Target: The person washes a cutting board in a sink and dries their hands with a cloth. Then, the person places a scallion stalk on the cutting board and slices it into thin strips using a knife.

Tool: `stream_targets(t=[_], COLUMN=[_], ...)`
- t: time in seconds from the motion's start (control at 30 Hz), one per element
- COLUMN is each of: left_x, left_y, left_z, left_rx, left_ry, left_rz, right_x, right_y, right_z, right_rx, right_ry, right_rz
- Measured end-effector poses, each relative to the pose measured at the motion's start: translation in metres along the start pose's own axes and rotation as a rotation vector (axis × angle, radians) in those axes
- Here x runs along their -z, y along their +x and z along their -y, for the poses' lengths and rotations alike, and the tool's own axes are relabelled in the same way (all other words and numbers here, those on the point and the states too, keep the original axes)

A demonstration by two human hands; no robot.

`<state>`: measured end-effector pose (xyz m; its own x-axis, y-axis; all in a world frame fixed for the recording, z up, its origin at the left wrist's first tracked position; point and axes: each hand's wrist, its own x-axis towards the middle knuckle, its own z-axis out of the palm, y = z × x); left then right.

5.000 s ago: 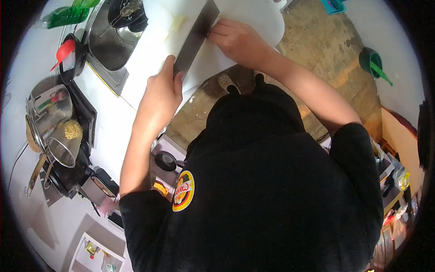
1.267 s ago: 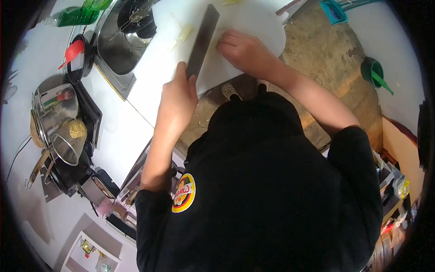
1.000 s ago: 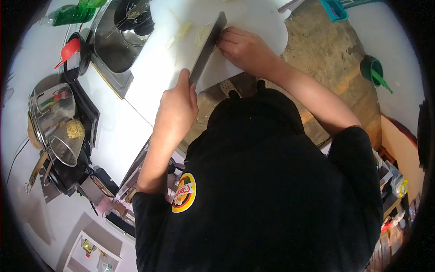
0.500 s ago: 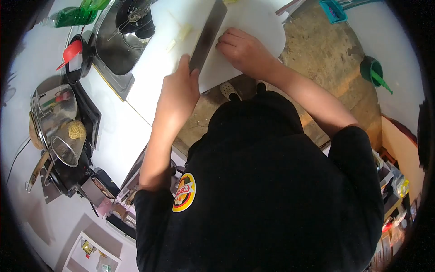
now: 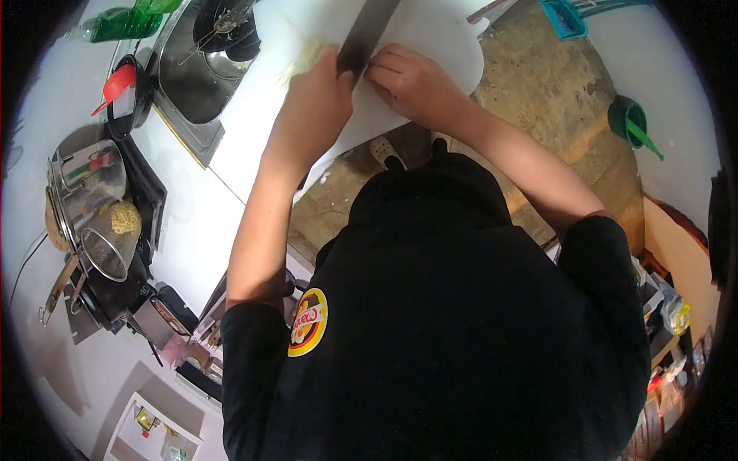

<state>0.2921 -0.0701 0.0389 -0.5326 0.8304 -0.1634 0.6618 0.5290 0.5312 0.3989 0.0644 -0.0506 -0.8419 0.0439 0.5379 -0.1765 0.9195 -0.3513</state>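
Note:
A knife with a broad dark blade (image 5: 369,34) is in my left hand (image 5: 314,111), which is closed around its handle end. The blade slants up and to the right across the white surface (image 5: 450,38). My right hand (image 5: 411,81) rests there with curled fingers, its fingertips close beside the blade. Whatever those fingers hold, if anything, is hidden. Pale yellow-green cut pieces (image 5: 307,55) lie just left of the blade, partly behind my left hand.
On the left are a metal sink (image 5: 188,92) holding dark cookware, a red dipper (image 5: 119,83) and green bottles (image 5: 127,27). Strainers (image 5: 108,253) stand lower left, one with yellowish strands. A green bucket (image 5: 626,119) is at right, over the concrete floor (image 5: 553,100).
My left hand and the knife have moved up and to the right, bringing the blade nearer my right fingertips. My right hand stays nearly in place.

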Motion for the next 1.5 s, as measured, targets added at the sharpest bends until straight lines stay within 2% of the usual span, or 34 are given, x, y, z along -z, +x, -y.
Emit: stream_targets(t=[0.07,0.23,0.37,0.43,0.57,0.63,0.83,0.9,0.97,1.0,1.1,1.17,1.27,1.5], left_x=[0.011,0.014,-0.009,-0.014,-0.001,0.009,0.006,-0.009,-0.016,-0.016,-0.01,-0.003,0.009,-0.002], left_y=[-0.013,-0.043,-0.02,-0.006,0.001,-0.02,-0.04,-0.021,0.006,0.008,0.009,-0.01,-0.035,-0.035], left_z=[-0.006,-0.007,-0.011,-0.012,0.002,-0.004,-0.012,-0.005,-0.008,-0.009,-0.011,-0.006,-0.009,-0.015], left_rx=[0.111,0.259,0.217,0.049,-0.062,0.16,0.266,0.201,-0.1,-0.102,-0.062,0.094,0.199,0.239], left_ry=[0.014,0.008,0.093,0.042,0.008,-0.061,0.045,-0.035,0.023,0.019,-0.014,-0.019,-0.039,0.038], left_rz=[0.033,0.149,0.105,-0.003,-0.047,0.023,0.116,0.059,-0.084,-0.089,-0.031,0.004,0.087,0.108], right_x=[-0.001,-0.001,-0.002,0.0,0.001,-0.003,-0.005,-0.003,0.0,0.002,0.004,0.001,0.006,0.007], right_y=[-0.002,-0.001,-0.003,-0.002,-0.001,-0.001,-0.001,-0.001,-0.002,-0.004,-0.009,-0.014,-0.014,-0.014], right_z=[0.001,0.0,0.0,-0.002,0.0,0.0,0.0,0.001,-0.001,0.0,0.003,0.001,0.0,0.001], right_rx=[-0.039,-0.026,-0.031,-0.022,-0.012,-0.024,-0.029,-0.036,-0.037,-0.033,0.013,0.026,0.057,0.021], right_ry=[0.096,0.063,0.053,0.065,0.077,0.074,0.073,0.079,0.06,0.055,-0.011,0.018,-0.007,0.02], right_rz=[-0.017,0.006,-0.014,0.001,-0.02,-0.032,-0.044,-0.038,0.032,0.033,0.047,0.009,0.053,0.079])
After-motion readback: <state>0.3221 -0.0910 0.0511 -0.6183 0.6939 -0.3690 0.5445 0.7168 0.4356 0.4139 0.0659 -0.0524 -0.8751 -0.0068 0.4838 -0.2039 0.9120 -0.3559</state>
